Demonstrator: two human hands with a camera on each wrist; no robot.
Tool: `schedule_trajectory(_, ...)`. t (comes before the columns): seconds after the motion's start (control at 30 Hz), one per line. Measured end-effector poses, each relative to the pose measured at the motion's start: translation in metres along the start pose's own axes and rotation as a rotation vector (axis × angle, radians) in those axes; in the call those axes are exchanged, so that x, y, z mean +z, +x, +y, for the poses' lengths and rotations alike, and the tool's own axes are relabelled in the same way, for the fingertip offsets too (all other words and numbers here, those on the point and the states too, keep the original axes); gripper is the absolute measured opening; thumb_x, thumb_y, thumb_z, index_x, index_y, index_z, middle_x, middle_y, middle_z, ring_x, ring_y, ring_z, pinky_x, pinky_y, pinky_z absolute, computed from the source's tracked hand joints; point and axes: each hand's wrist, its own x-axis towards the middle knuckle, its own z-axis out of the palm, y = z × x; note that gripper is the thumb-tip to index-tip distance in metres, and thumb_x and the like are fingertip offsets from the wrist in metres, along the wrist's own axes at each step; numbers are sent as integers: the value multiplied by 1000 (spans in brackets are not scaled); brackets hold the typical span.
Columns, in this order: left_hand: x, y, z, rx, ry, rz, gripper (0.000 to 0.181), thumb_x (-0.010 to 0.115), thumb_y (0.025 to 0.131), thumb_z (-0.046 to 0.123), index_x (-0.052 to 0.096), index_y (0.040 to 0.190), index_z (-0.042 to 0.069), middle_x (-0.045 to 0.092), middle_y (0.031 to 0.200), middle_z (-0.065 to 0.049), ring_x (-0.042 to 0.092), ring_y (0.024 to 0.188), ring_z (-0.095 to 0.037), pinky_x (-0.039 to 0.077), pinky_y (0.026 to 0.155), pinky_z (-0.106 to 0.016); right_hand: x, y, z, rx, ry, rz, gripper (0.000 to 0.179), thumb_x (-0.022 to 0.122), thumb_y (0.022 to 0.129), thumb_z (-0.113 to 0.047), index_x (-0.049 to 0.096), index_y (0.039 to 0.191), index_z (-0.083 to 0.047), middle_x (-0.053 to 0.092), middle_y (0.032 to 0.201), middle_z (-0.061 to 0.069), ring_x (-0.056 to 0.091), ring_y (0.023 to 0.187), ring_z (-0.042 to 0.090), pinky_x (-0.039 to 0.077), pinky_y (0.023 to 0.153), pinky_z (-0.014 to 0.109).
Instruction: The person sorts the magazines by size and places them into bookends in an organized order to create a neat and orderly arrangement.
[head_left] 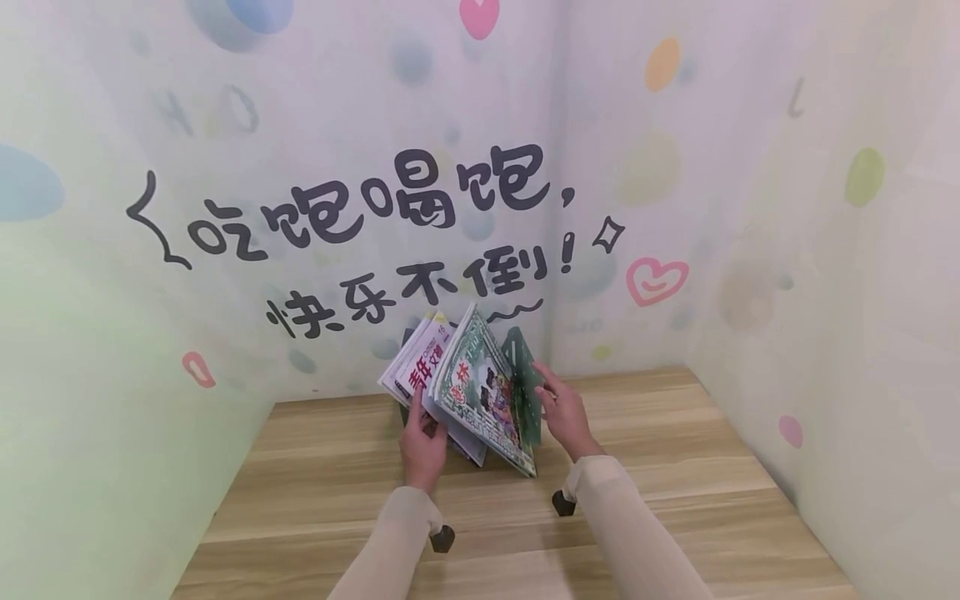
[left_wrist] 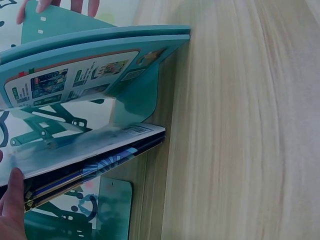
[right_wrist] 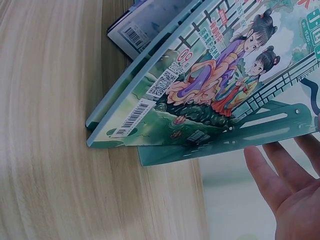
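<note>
Several magazines lean between the green metal plates of an expandable bookend (head_left: 527,387). One magazine (head_left: 483,392) with a green illustrated cover tilts on the right. To its left, the magazine (head_left: 426,362) with pink lettering tops another leaning stack, whose white cover (left_wrist: 100,145) shows in the left wrist view. My left hand (head_left: 423,450) grips the near edge of this left stack; part of the hold is hidden. My right hand (head_left: 566,417) has its fingers (right_wrist: 275,172) extended against the outer side of the bookend's right plate (right_wrist: 220,150).
The bookend stands on a wood-grain table (head_left: 637,517), close to the back wall (head_left: 480,108). Black lettering and coloured shapes decorate that wall. Another pale wall (head_left: 847,250) rises along the right side. The bookend's left plate (left_wrist: 112,210) appears in the left wrist view.
</note>
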Motion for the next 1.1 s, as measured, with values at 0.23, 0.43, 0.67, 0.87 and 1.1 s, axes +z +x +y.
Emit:
schedule_trajectory(0.23, -2, -3, 2, 37, 34, 53, 72, 67, 83, -7, 43, 147, 16, 58, 132, -13, 64, 96, -25, 56, 85, -39, 1, 0, 0, -12, -5, 3, 45, 49, 103, -14, 46, 146, -26, 48, 143, 19, 55, 118, 41, 60, 74, 44)
schedule_trajectory(0.43, -4, -5, 0, 107, 63, 124, 60, 67, 81, -11, 53, 136, 6, 60, 111, -14, 64, 91, -25, 58, 80, -36, 1, -1, -2, -6, -5, -5, 45, 48, 103, -15, 45, 147, -26, 46, 144, 19, 54, 120, 41, 59, 77, 46)
schedule_trajectory(0.67, -6, -5, -7, 152, 15, 133, 43, 67, 79, -14, 63, 119, 1, 61, 102, -15, 66, 89, -26, 59, 78, -33, 1, -3, -3, -1, -40, -1, 47, 49, 103, -15, 44, 147, -28, 47, 144, 17, 55, 119, 39, 59, 77, 43)
schedule_trajectory(0.87, -11, -7, -12, 196, 46, 131, 29, 67, 76, -15, 68, 102, -1, 63, 98, -13, 65, 85, -27, 59, 72, -38, 2, -4, -2, -15, -78, 10, 49, 50, 102, -13, 42, 148, -30, 47, 144, 16, 59, 115, 37, 60, 76, 39)
schedule_trajectory(1.1, -22, -9, -12, 128, 122, 59, 30, 67, 78, -10, 69, 104, 5, 63, 105, -6, 63, 94, -23, 58, 80, -38, 3, -4, 1, -41, -115, 13, 50, 50, 102, -15, 40, 149, -30, 48, 143, 17, 60, 113, 37, 59, 78, 41)
